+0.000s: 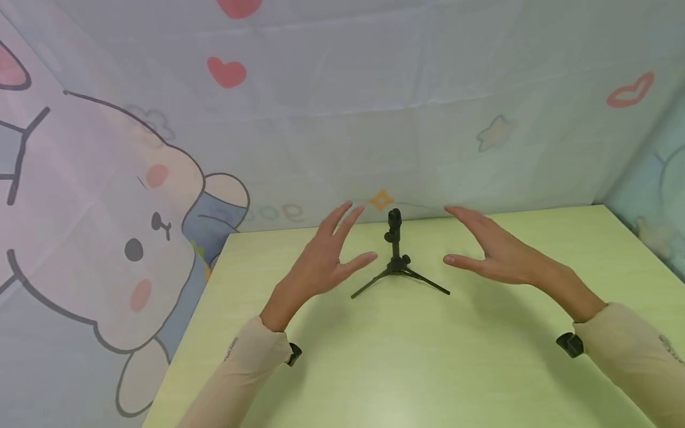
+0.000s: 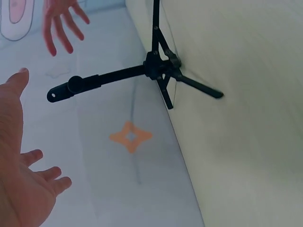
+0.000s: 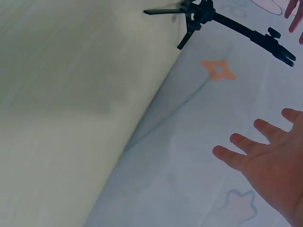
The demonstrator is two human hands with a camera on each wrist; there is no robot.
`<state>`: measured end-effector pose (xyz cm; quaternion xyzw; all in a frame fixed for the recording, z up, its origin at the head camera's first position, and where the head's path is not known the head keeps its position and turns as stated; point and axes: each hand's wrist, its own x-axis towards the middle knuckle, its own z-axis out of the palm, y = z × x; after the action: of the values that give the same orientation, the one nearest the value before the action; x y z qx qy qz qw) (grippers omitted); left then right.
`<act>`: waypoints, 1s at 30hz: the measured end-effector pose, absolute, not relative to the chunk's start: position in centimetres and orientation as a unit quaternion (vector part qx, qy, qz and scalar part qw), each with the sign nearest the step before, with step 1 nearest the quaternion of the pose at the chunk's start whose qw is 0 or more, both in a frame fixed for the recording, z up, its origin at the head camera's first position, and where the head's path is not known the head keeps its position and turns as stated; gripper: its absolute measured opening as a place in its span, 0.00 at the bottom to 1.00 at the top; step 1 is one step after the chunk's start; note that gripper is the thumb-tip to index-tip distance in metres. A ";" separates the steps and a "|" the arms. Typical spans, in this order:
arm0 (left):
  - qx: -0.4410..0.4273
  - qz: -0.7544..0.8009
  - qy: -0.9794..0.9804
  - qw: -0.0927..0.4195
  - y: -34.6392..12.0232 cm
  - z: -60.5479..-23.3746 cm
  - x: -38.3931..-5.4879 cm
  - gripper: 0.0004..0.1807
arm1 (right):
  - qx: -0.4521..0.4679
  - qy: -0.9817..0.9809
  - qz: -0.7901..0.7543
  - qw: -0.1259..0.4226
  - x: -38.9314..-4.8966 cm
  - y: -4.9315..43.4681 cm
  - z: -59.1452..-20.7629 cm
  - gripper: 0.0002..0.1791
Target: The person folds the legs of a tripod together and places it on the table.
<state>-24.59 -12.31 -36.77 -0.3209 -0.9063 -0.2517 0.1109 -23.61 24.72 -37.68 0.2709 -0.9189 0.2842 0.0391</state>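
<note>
Left hand (image 1: 323, 261) and right hand (image 1: 503, 252) hover empty, well apart, flanking the black tripod (image 1: 397, 265) near the worktop (image 1: 385, 351) back edge, looks pre-grab tbh, so gripping it means closing inward.

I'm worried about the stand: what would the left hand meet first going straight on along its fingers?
Probably the cloth; in the head view, the left hand points past the stand, left of its top, though depth is unclear.

Lt-green tbl (image 1: 374, 368); pale cloth bkgd (image 1: 342, 148) w/ printed hearts (image 1: 227, 72).
</note>
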 end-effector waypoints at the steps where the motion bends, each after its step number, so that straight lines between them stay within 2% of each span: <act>1: -0.321 -0.264 -0.903 0.110 -12.0 -36.9 -24.6 0.47 | 0.272 -0.916 0.292 0.040 -23.7 24.6 -38.0 0.52; 11: -0.356 -0.340 -0.860 0.136 -9.2 -37.9 -25.5 0.42 | 0.266 -0.907 0.327 0.020 -24.2 23.0 -41.1 0.50; 30: -0.372 -0.463 -0.788 0.163 -5.7 -40.2 -27.7 0.37 | 0.321 -0.885 0.338 -0.001 -25.5 19.6 -45.0 0.31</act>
<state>-27.66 -5.70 -40.16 -0.3721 -0.7879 -0.4629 0.1628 -25.51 19.64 -45.01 0.3211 -0.8846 0.3383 -0.0014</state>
